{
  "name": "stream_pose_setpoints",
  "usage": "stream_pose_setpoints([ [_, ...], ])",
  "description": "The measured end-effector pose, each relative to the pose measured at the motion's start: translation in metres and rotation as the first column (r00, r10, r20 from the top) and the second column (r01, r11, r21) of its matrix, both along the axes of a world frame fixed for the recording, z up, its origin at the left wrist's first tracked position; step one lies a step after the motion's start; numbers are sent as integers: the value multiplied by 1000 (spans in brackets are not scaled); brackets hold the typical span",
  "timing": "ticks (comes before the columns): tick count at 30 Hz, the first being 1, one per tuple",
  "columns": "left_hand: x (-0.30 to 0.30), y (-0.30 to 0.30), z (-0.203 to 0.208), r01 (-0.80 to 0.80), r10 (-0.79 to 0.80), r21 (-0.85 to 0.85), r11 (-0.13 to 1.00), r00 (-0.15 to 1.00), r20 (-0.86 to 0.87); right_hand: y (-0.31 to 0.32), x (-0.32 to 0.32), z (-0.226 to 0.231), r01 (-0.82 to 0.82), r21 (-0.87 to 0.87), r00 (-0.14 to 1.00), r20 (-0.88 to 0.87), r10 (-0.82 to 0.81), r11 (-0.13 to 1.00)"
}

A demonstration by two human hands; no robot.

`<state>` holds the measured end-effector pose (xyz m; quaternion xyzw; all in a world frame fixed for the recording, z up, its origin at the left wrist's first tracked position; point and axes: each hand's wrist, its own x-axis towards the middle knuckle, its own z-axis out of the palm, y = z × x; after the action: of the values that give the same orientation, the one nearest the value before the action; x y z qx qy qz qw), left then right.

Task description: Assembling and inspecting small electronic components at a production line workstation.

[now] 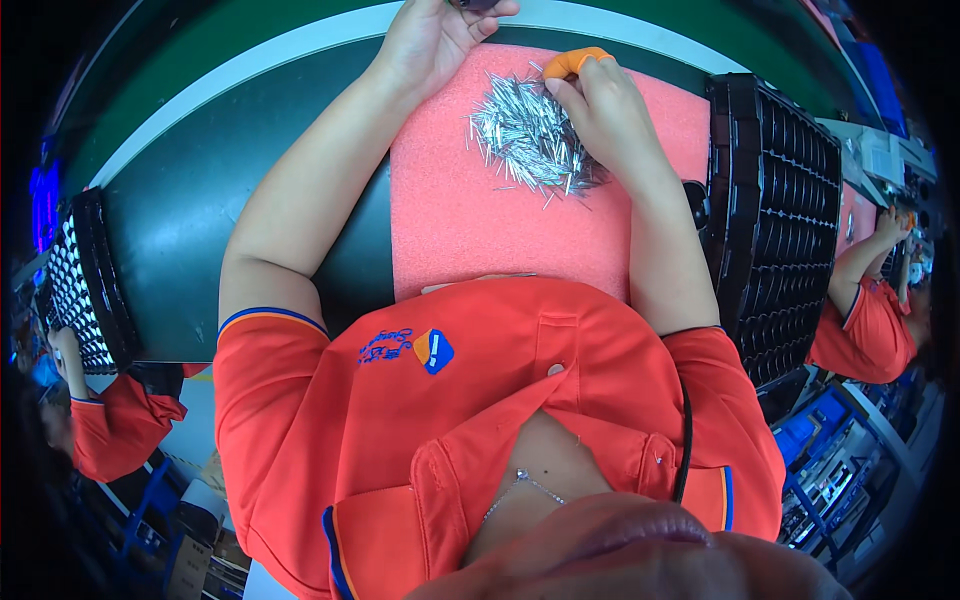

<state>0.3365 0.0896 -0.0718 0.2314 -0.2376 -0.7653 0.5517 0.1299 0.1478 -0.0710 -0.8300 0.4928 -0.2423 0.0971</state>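
Observation:
A loose pile of thin silver metal pins (530, 130) lies on a pink foam sheet (470, 235). My right hand (605, 108) is at the pile's far right side, thumb and fingers pinched together. Orange finger cots (578, 60) cover some of its fingertips. Whatever the pinch holds is too small to make out. Beyond the far left corner of the foam, my left hand (430, 45) is closed around a small dark part (474, 3). The view's upper edge cuts off most of that part and some of the fingers.
Black trays with rows of compartments (790, 210) stand right of the foam. Another tray (75, 285), filled with pale round pieces, is at the far left of the dark green bench (190, 240). Co-workers in red shirts (125, 425) are at both sides.

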Motion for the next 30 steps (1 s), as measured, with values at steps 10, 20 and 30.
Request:
stream_pose_setpoints([
  [10, -18, 26, 36, 92, -73, -62, 994, 962, 262, 0, -4, 9, 116, 317, 809, 519, -274, 941],
  [20, -29, 48, 23, 282, 0, -366, 887, 793, 609, 7, 5, 31, -10, 270, 392, 887, -245, 963],
  [30, -30, 45, 18, 286, 14, -445, 849, 829, 559, 11, 5, 36, 77, -196, 897, 442, 18, 978],
])
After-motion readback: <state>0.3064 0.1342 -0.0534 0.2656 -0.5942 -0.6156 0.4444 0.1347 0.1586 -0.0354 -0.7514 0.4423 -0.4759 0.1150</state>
